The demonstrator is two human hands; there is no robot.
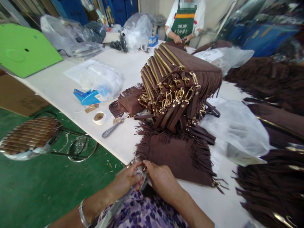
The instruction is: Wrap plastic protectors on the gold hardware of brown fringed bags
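A brown fringed bag lies flat at the table's front edge. At its left corner my left hand and my right hand meet, fingers pinched close together. Between them is a small piece with thin grey-white wrapping; its exact shape is hidden by the fingers. Just beyond the bag rises a stack of brown bags with gold zippers, clasps and straps. Left of the stack, a grey-handled tool rests near a roll of tape.
A blue tape dispenser and plastic bags lie farther left. More brown fringed pieces and clear plastic are at the right. Across the table stands a person in a green apron. A stool is at the left.
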